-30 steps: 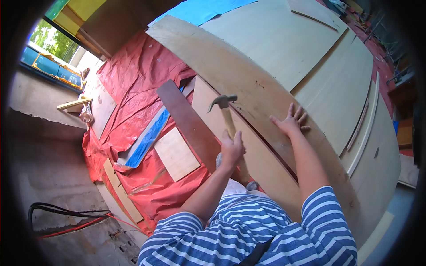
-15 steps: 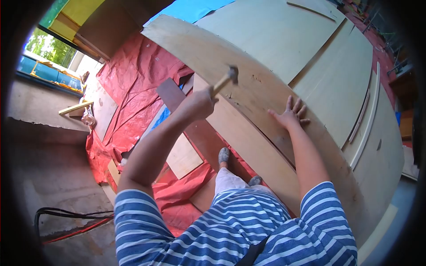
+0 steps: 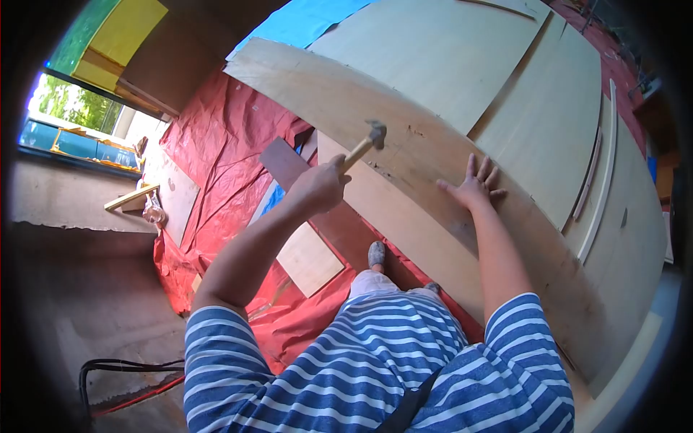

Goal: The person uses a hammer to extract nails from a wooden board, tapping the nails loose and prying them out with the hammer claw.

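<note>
Beside a long, tan wooden board (image 3: 325, 90) stands one person in a blue-and-white striped shirt (image 3: 361, 346), with one black strap (image 3: 413, 405) across it and two grey shoes (image 3: 376, 253) showing below. Near the shoes I see one flat, dark brown board (image 3: 354, 234) and one small, pale wooden panel (image 3: 310, 261). The left hand (image 3: 325, 186) is wrapped around the wooden handle of one claw hammer (image 3: 360, 152), whose grey metal head is over the long board; whether it touches the wood, I can't tell. The right hand (image 3: 473, 191) lies on that same board, fingers spread apart. On the pale plywood sheets (image 3: 433, 65) beyond, two slim strips lie near each other, one pinkish (image 3: 588, 173), one whitish (image 3: 603, 180). Crumpled red plastic sheeting (image 3: 224, 130) covers the floor to one side. Farther off are one bright blue sheet (image 3: 303, 25) and one window (image 3: 76, 105) with greenery outside.
</note>
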A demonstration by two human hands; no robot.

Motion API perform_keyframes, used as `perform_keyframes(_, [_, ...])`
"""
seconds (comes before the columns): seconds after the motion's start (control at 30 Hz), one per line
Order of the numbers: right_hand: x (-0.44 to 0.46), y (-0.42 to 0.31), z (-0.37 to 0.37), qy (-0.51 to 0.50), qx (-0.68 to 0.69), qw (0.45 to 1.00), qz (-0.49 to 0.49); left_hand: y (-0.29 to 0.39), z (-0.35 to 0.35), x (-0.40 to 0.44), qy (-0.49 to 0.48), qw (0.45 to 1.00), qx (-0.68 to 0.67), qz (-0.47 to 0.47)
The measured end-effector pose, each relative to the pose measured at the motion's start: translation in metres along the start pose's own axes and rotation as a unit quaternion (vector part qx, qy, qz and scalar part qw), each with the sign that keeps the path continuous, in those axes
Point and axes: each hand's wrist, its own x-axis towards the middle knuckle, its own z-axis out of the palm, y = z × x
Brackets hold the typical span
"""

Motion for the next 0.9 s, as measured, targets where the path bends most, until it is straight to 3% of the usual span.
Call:
perform_keyframes(0.07, [-0.003,-0.002,-0.002,-0.004,-0.002,1.000,0.003,-0.003,0.011,-0.004,0.085,0.995,-0.051,0.007])
perform_keyframes(0.2, [-0.003,-0.005,-0.002,0.007,0.001,1.000,0.008,-0.019,0.032,-0.003,-0.032,0.999,-0.017,-0.010])
perform_keyframes(0.33, [-0.002,-0.004,0.000,-0.004,0.005,1.000,0.011,-0.018,0.053,-0.023,0.137,0.980,-0.144,0.013])
perform_keyframes(0.43, [-0.001,-0.003,0.000,-0.003,0.010,1.000,0.015,-0.031,0.077,-0.022,0.102,0.988,-0.117,-0.005])
perform_keyframes(0.47, [-0.002,-0.002,0.001,-0.001,0.012,1.000,0.012,-0.037,0.079,-0.017,0.032,0.995,-0.093,-0.011])
perform_keyframes(0.57, [-0.001,0.002,-0.001,0.014,0.020,1.000,-0.007,-0.029,0.075,-0.012,0.080,0.988,-0.133,-0.009])
perform_keyframes(0.67, [-0.003,0.015,0.002,-0.009,0.030,0.999,-0.034,-0.012,0.085,-0.007,0.193,0.965,-0.177,0.018])
perform_keyframes(0.8, [0.001,0.034,0.007,-0.031,0.075,0.997,-0.018,-0.035,0.067,0.029,0.203,0.964,-0.013,0.171])
perform_keyframes(0.9, [-0.027,0.028,0.010,-0.011,0.041,0.999,0.006,-0.058,0.043,0.070,0.177,0.915,0.147,0.332])
